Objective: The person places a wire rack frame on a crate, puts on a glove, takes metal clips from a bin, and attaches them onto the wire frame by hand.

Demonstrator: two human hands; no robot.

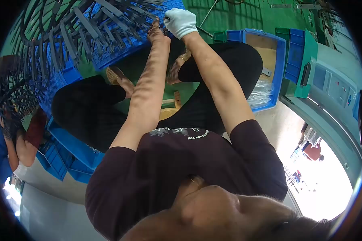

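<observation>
Both my arms reach away to the top of the view. My left hand (157, 31) is bare and sits beside the ends of several dark strips (104, 28); what lies between its fingers is too small to make out. Close to its right, my right hand (181, 23) wears a white glove with the fingers curled together, and anything inside them is hidden. The dark strips hang in a dense fan over a blue plastic crate (110, 60).
To the right stands a blue bin (283, 66) holding clear plastic bags (260, 94). Blue and green crates (297, 54) are beyond it. A wooden stool (171, 113) is under me. Another person's arm (28, 146) shows at the left, near blue crates (58, 160).
</observation>
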